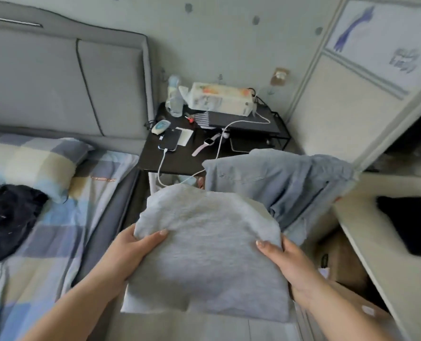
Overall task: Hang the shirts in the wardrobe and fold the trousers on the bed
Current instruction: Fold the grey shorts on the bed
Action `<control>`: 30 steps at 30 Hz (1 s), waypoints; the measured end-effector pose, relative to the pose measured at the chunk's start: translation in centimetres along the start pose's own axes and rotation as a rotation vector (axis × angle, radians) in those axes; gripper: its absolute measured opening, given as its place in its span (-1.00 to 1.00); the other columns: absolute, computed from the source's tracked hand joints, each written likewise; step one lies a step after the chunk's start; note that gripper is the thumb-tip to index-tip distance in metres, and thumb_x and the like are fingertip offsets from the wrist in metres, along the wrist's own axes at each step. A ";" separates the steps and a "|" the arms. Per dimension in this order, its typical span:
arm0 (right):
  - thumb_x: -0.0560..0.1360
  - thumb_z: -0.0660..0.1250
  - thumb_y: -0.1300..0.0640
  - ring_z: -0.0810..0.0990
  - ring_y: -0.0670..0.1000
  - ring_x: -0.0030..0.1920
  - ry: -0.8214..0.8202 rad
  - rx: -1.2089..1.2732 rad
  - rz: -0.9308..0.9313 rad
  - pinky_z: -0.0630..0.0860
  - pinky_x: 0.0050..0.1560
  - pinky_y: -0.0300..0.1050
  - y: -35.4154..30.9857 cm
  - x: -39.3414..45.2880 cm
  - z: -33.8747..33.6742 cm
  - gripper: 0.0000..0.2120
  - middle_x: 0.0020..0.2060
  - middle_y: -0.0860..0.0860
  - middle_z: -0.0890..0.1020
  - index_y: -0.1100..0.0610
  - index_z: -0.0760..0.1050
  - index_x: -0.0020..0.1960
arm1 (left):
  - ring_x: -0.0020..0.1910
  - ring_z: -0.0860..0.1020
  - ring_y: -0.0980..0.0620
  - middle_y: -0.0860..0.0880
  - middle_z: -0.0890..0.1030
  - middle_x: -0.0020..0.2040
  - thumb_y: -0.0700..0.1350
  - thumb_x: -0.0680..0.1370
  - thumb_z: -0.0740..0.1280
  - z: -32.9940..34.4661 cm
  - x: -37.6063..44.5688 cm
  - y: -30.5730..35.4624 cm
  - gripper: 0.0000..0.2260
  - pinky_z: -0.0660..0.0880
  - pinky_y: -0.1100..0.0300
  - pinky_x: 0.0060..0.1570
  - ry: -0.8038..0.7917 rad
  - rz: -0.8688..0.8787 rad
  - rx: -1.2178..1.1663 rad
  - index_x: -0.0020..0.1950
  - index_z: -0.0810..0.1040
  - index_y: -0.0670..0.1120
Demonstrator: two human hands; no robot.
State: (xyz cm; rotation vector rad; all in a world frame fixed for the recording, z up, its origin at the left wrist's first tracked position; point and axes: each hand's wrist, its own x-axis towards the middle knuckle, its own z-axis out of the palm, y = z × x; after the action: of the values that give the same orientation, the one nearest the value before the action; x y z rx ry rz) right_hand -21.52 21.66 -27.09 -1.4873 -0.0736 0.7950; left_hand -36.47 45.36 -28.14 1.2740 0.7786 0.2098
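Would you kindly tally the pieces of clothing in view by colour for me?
Grey: 1, the folded grey garment gripped by the left hand and right hand.
Light blue: 1, the jeans behind it.
Dark: 2, the dark garment on the bed and the dark garment on the white surface.
Total: 4.

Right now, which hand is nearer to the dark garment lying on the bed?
Left. The left hand grips the left edge of the folded grey garment, on the side toward the dark garment on the bed; the right hand grips the far edge.
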 end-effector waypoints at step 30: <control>0.50 0.30 0.25 0.69 0.19 -0.11 0.757 0.597 -0.093 0.58 -0.13 0.03 -2.9 -4.4 -40.5 -0.78 -0.09 0.15 0.70 0.11 0.50 0.13 | 0.03 0.65 -0.19 -0.16 0.67 0.05 -0.09 0.48 0.41 53.7 13.1 -0.3 -0.69 0.53 -0.17 0.12 -0.880 -0.135 0.247 0.21 0.54 -0.07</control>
State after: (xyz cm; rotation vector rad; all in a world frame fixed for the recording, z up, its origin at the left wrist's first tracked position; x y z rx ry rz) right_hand -3.05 -14.77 -27.91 -1.1106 0.6093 0.1106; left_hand 6.57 10.77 -29.37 1.3639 0.1225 -0.5483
